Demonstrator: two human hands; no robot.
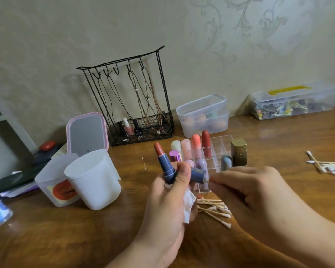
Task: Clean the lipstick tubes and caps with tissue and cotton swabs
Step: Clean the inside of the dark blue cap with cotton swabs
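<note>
Above a brown wooden table (85, 238), the left hand (166, 202) curls around an open navy-blue lipstick tube (165, 167), its matching navy cap (198, 175) and crumpled white tissue (189, 205). The right hand (248, 192) pinches a thin wooden cotton swab (207, 181) at the cap's mouth. More swabs (215, 209) lie beneath.

A single head-worn camera looks forward and down onto the wooden table (278, 136) at close range. It faces the patterned wall (162, 26) behind.
</note>
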